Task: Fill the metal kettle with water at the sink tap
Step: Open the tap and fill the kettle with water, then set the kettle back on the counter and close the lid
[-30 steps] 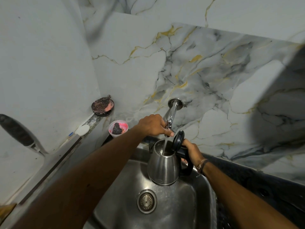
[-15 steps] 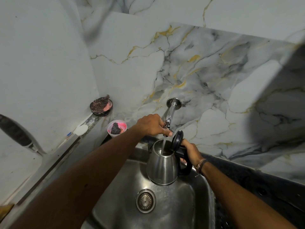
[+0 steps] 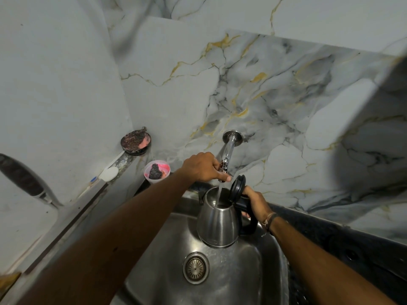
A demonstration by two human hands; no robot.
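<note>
A steel kettle (image 3: 217, 223) with a black handle hangs over the steel sink (image 3: 248, 271), its black lid (image 3: 237, 186) flipped up and open. My right hand (image 3: 255, 204) grips the kettle's handle from the right. A chrome tap (image 3: 228, 150) comes out of the marble wall above it, and a stream of water (image 3: 219, 192) falls from the spout into the kettle's mouth. My left hand (image 3: 203, 167) is closed around the tap's handle at the spout end, just above the kettle.
The sink's round drain (image 3: 195, 267) lies below the kettle. A pink cup (image 3: 156, 171) with a dark scrubber and a round dish (image 3: 136, 140) of soap stand on the left ledge. A dark counter (image 3: 343, 243) runs along the right.
The water stream into the kettle has become fuller. Both hands and the kettle have stayed in nearly the same place.
</note>
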